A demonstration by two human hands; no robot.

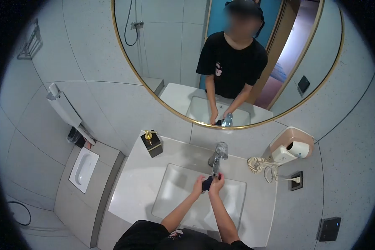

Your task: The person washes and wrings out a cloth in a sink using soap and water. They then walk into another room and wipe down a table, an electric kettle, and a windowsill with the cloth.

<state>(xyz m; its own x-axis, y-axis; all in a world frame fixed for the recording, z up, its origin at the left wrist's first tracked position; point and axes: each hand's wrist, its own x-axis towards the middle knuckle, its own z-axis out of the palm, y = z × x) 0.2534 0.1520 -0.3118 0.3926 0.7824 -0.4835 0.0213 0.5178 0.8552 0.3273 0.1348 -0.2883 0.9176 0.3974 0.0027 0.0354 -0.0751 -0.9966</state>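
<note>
Both my hands are over the white sink [164,187], just below the spout of the chrome faucet [216,160]. Between them is a small dark navy cloth [207,183], bunched up; its exact kind does not show. My left hand [198,186] grips the cloth from the left, fingers curled against it. On the other side, my right hand [216,185] closes round the cloth's right end, right under the spout. Whether water is running, I cannot make out clearly.
A black soap dispenser [152,143] with a gold pump stands on the counter's [133,183] back left. A hair dryer [291,146] with a coiled cord hangs at right, above a wall socket [296,181]. The round mirror [187,122] reflects the person. A squat toilet [84,171] lies left.
</note>
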